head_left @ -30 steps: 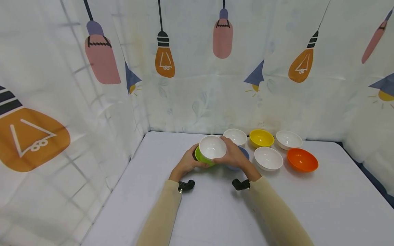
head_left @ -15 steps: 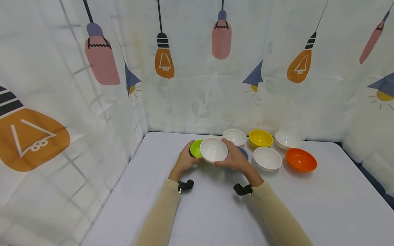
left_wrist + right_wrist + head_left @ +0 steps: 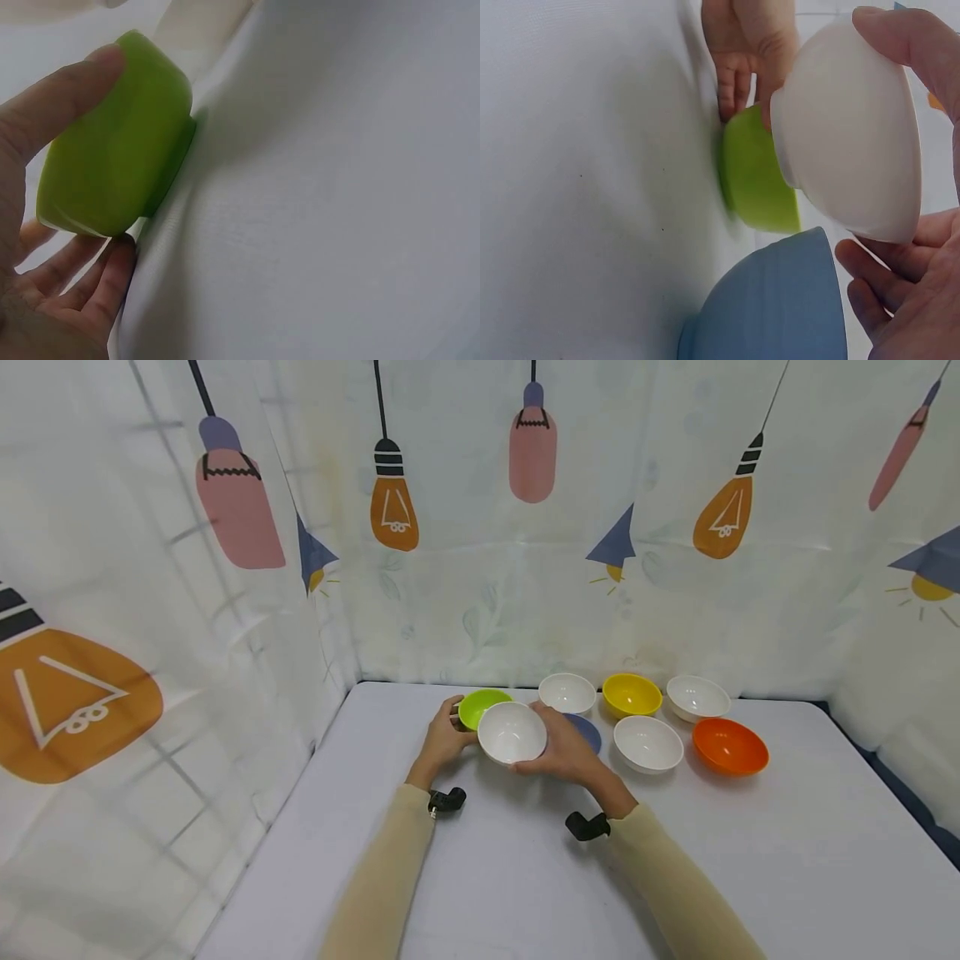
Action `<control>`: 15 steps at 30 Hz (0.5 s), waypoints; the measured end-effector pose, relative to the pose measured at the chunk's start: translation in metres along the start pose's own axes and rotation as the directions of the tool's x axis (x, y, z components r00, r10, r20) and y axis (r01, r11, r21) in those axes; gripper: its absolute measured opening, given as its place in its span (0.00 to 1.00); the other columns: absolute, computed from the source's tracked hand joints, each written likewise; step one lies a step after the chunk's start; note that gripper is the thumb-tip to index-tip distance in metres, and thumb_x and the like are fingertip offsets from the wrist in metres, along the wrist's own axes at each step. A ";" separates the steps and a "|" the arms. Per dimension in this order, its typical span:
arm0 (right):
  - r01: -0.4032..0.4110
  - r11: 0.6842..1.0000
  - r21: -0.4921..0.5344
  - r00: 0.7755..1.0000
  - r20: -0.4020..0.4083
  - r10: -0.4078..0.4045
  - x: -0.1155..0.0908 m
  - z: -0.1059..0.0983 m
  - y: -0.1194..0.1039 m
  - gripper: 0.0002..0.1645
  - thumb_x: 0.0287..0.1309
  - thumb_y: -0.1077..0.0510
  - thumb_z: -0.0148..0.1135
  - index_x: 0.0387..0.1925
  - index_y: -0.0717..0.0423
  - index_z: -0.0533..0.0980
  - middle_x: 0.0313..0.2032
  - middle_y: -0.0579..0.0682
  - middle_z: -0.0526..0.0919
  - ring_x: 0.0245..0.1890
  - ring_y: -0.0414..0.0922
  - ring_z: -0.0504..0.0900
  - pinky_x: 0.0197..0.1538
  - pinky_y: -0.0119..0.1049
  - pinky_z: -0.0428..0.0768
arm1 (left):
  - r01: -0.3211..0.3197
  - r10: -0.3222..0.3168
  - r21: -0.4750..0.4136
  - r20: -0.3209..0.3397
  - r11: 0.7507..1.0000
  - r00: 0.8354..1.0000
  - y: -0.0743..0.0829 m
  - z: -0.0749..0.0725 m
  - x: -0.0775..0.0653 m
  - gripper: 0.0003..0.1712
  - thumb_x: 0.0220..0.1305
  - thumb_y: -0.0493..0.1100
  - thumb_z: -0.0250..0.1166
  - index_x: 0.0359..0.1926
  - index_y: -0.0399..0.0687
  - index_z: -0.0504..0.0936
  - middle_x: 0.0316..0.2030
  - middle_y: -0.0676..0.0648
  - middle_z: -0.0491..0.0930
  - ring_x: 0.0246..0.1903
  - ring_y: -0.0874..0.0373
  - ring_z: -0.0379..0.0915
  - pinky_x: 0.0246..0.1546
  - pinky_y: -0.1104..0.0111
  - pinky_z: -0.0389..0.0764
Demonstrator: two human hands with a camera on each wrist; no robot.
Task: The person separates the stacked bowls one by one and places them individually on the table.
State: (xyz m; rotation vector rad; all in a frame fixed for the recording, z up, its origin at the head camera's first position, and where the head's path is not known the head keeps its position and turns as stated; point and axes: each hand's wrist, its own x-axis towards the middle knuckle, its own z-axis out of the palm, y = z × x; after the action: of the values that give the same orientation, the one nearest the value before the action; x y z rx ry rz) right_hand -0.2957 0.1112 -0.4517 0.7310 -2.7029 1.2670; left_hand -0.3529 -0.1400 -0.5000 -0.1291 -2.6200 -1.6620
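My left hand (image 3: pixel 442 739) holds a green bowl (image 3: pixel 478 703) by its side. In the left wrist view, the thumb lies on one side of the green bowl (image 3: pixel 124 142) and the fingers curl at the other, while its foot touches the cloth. My right hand (image 3: pixel 566 750) grips a white bowl (image 3: pixel 512 733) between thumb and fingers. As the right wrist view shows, this white bowl (image 3: pixel 847 135) is lifted off the table, in front of the green one. A blue bowl (image 3: pixel 587 732), partly hidden behind the right hand, stands on the table.
To the right stand more bowls in two rows: a white bowl (image 3: pixel 567 693), a yellow bowl (image 3: pixel 632 695) and another white bowl (image 3: pixel 697 698) at the back; a white bowl (image 3: pixel 648 744) and an orange bowl (image 3: pixel 730 747) in front. A patterned curtain (image 3: pixel 465 610) hangs behind the white-covered table (image 3: pixel 502 868).
The green bowl has come out from under the white bowl, moving left and back, and down to the cloth in my left hand. My right hand keeps the white bowl, now separate.
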 end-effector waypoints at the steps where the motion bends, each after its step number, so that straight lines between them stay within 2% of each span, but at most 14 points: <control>1: 0.002 1.000 0.001 1.000 0.002 -0.002 0.000 0.001 -0.001 0.58 0.35 0.43 0.87 0.68 0.52 0.68 0.61 0.51 0.77 0.60 0.50 0.76 0.64 0.53 0.78 | 0.003 -0.003 0.004 0.000 1.000 1.000 0.000 -0.001 0.001 0.52 0.56 0.37 0.78 0.77 0.48 0.60 0.64 0.37 0.73 0.58 0.44 0.78 0.57 0.56 0.82; 9: -0.057 0.995 -0.080 0.998 0.018 0.059 0.000 0.008 -0.002 0.63 0.36 0.38 0.85 0.72 0.54 0.65 0.65 0.53 0.74 0.62 0.52 0.75 0.64 0.56 0.78 | 0.031 -0.032 0.052 0.020 0.998 0.999 -0.002 -0.004 0.013 0.49 0.58 0.39 0.77 0.76 0.50 0.61 0.66 0.39 0.73 0.63 0.43 0.75 0.60 0.53 0.81; 15: -0.087 0.987 -0.138 0.995 0.029 0.092 0.001 0.012 -0.004 0.65 0.36 0.36 0.84 0.73 0.55 0.65 0.65 0.55 0.76 0.63 0.54 0.75 0.64 0.57 0.78 | 0.045 -0.047 0.077 0.033 0.996 0.998 0.000 -0.007 0.020 0.49 0.59 0.41 0.76 0.77 0.51 0.61 0.63 0.38 0.74 0.61 0.43 0.77 0.59 0.53 0.81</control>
State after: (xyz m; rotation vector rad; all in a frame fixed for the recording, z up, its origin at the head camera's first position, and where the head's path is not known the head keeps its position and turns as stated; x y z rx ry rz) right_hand -0.2928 0.1001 -0.4564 0.6291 -2.8459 1.0815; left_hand -0.3727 -0.1453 -0.4961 -0.0968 -2.7277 -1.5848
